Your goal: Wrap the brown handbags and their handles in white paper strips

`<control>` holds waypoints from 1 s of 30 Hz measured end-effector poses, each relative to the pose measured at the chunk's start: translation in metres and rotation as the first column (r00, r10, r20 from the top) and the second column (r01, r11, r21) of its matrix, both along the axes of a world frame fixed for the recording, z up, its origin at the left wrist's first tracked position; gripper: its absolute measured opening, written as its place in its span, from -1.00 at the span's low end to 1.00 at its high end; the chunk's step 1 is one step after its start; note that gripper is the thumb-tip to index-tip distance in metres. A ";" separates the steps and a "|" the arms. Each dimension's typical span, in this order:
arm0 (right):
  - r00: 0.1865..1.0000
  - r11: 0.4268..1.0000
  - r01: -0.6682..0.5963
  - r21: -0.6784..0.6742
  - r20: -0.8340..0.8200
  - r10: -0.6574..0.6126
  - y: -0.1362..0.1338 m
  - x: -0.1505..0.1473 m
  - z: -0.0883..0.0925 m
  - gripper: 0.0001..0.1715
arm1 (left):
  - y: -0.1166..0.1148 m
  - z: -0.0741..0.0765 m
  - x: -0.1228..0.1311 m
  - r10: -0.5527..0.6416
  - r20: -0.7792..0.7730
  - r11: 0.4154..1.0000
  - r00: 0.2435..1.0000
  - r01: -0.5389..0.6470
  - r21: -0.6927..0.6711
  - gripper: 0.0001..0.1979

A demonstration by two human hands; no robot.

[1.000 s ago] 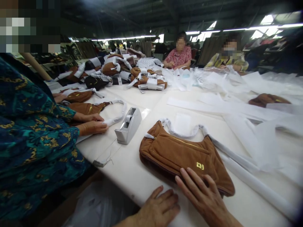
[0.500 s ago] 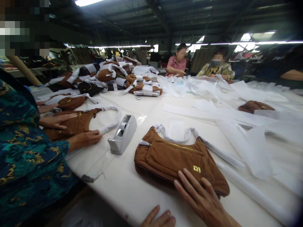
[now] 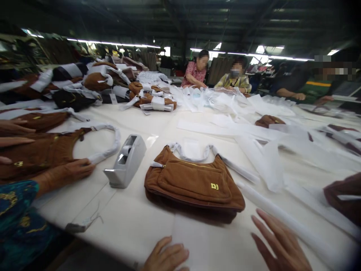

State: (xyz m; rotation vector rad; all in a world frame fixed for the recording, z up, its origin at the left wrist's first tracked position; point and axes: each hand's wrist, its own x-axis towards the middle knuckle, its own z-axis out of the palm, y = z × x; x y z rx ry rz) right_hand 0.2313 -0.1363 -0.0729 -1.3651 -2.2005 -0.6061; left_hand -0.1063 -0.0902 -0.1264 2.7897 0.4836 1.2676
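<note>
A brown corduroy handbag (image 3: 194, 184) with a gold emblem lies on the white table in front of me, its strap (image 3: 194, 156) wrapped in white paper. My right hand (image 3: 279, 241) is off the bag, over the table to its lower right, fingers stretched and holding nothing. At the near edge my left hand (image 3: 167, 256) rests with its fingers apart, close to a thin white sheet (image 3: 191, 233) below the bag. Long rolled white paper (image 3: 282, 222) lies right of the bag.
A grey tape dispenser (image 3: 126, 162) stands left of the bag. Beyond it, a co-worker's hand (image 3: 67, 173) holds the wrapped strap of another brown bag (image 3: 45, 150). Wrapped bags (image 3: 98, 81) pile up at the back left. Loose white paper (image 3: 259, 131) covers the right side; other people work across the table.
My right hand has come off the handbag and moved right. The view has turned right, so the table's things appear shifted left. My left hand stays near the front edge.
</note>
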 end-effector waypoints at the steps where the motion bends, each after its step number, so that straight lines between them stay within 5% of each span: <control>1: 1.000 1.000 0.031 0.003 -0.004 -0.031 -0.001 0.006 0.003 -0.32 | 0.012 0.018 -0.005 0.030 -0.036 0.999 0.999 -0.031 -0.038 -0.77; 4: 1.000 0.999 -0.008 0.043 0.017 0.008 0.015 -0.001 0.011 -0.20 | 0.056 0.070 -0.019 0.226 -0.229 0.963 0.947 -0.253 -0.095 -0.40; 6: 0.993 0.994 -0.097 0.051 0.072 0.093 0.034 -0.020 0.013 -0.16 | 0.082 0.087 -0.026 0.311 -0.370 0.923 0.876 -0.371 -0.103 -0.25; 9: 0.965 0.977 -0.212 -0.016 0.153 0.212 0.063 -0.042 0.005 -0.30 | 0.096 0.076 -0.033 0.303 -0.472 0.899 0.828 -0.413 -0.146 -0.40; 12: 0.948 0.966 -0.250 -0.062 0.189 0.257 0.077 -0.047 -0.007 -0.38 | 0.084 0.052 -0.031 0.408 -0.414 0.865 0.814 -0.489 -0.110 -0.42; 17: 0.969 0.976 -0.171 -0.138 0.155 0.192 0.062 -0.041 0.004 -0.32 | 0.068 0.041 -0.024 0.485 -0.335 0.852 0.808 -0.523 -0.028 -0.47; 20: 0.996 0.996 -0.026 -0.082 0.088 0.034 0.038 -0.014 0.011 -0.26 | 0.072 0.035 -0.026 0.496 -0.326 0.861 0.805 -0.506 0.060 -0.47; 22: 0.977 0.978 0.208 -0.012 0.040 -0.208 0.016 0.024 0.005 -0.26 | 0.077 0.029 -0.028 0.484 -0.305 0.872 0.820 -0.480 0.094 -0.46; 25: 0.820 0.819 0.572 -0.055 -0.008 -0.573 -0.019 0.093 -0.019 -0.33 | 0.081 0.025 -0.030 0.455 -0.296 0.887 0.840 -0.456 0.071 -0.44; 28: 0.781 0.752 0.589 -0.297 -0.029 -0.623 -0.043 0.140 -0.038 -0.54 | 0.077 0.035 -0.027 0.468 -0.228 0.878 0.854 -0.478 0.012 -0.39; 30: 0.790 0.757 0.562 -0.334 -0.054 -0.611 -0.051 0.146 -0.033 -0.61 | 0.066 0.047 -0.022 0.477 -0.105 0.874 0.873 -0.484 -0.050 -0.34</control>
